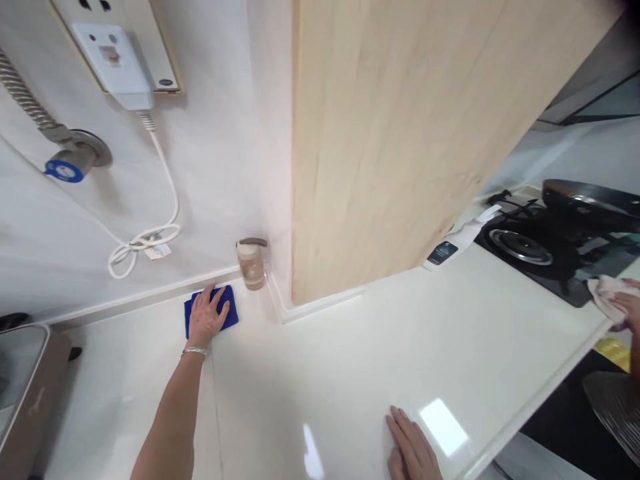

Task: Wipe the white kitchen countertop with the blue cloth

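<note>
My left hand point(207, 317) lies with fingers spread on a folded blue cloth point(231, 308), against the white countertop near the wall. A silver bracelet circles that wrist. Just right of the cloth, in the corner, stands a clear bottle point(253, 272) with a light cap and a brown strap, some liquid inside. My right hand point(414, 448) rests at the lower edge of the view, its fingers stretched out on the countertop point(320, 373), holding nothing that I can see. Part of it is cut off by the frame.
A wooden panel point(380, 147) rises from the counter. Beyond it are a white bottle point(457, 243) and a gas stove point(530, 247) with a pan point(590, 200). Another person's hand point(631, 303) holds a pale cloth point(606, 300). A boxy appliance point(37, 400) stands left; a looped cord point(167, 180) hangs above.
</note>
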Motion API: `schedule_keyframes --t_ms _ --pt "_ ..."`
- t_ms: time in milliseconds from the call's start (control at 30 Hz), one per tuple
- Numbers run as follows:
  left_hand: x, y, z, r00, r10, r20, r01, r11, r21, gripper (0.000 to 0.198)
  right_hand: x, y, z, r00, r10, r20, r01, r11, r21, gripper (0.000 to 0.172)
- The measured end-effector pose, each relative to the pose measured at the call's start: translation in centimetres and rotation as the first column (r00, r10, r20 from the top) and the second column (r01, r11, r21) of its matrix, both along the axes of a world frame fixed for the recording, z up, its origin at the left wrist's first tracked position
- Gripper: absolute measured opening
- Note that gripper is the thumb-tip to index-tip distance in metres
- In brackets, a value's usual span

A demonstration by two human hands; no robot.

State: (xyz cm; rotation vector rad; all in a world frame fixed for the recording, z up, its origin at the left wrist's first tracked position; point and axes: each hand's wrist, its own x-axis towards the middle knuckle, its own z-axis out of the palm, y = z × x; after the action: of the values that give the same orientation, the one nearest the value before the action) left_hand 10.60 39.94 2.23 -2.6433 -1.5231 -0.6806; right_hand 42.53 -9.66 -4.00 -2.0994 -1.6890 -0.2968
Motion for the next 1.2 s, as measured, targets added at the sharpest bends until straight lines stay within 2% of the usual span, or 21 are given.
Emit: schedule_keyframes --t_ms 133,267,367,467,600,767,933,1200 --pt "0.1 1.6 0.2 0.996 -0.079 0.040 0.078 0.996 0.036 0.058 -0.3 0.3 0.5 1.000 -0.012 -0.001 0.012 1.000 -0.021 0.067" --pt "0.2 2.3 0.5 0.997 -0.072 0.002 0.072 0.997 0.038 0.056 -0.5 0.8 1.1 1.000 -0.001 0.002 0.001 1.000 0.016 0.066" --pt "0.4 1.7 0.5 0.998 -0.036 -0.053 0.036 0.999 -0.008 0.055 -0.7 1.2 1.4 1.000 -0.001 0.013 0.000 0.999 0.041 0.066" --pt "0.9 -0.6 0.3 0.996 0.029 -0.080 -0.029 1.000 0.000 0.059 -0.8 1.4 1.6 1.000 -0.001 0.018 0.000 0.998 0.055 0.067" --pt "1.4 -6.0 0.0 0.991 0.045 -0.123 -0.045 0.999 0.008 0.061 -0.9 1.5 1.5 1.000 -0.009 -0.006 0.009 0.999 0.035 0.069" --pt "2.0 -14.6 -0.3 0.984 0.056 -0.171 -0.061 0.998 -0.028 0.059 -1.2 1.3 2.1 0.995 -0.040 -0.086 0.039 0.999 -0.016 0.063" --pt "2.7 -23.2 -0.4 0.984 0.055 -0.170 -0.056 0.998 -0.002 0.057 -1.2 0.9 3.0 0.994 -0.029 -0.106 0.023 0.998 -0.057 0.057" --pt "3.1 -36.2 -0.2 0.981 0.062 -0.182 -0.064 0.998 -0.005 0.055 -1.1 0.3 3.1 0.991 0.048 -0.127 -0.058 0.996 -0.070 0.068"
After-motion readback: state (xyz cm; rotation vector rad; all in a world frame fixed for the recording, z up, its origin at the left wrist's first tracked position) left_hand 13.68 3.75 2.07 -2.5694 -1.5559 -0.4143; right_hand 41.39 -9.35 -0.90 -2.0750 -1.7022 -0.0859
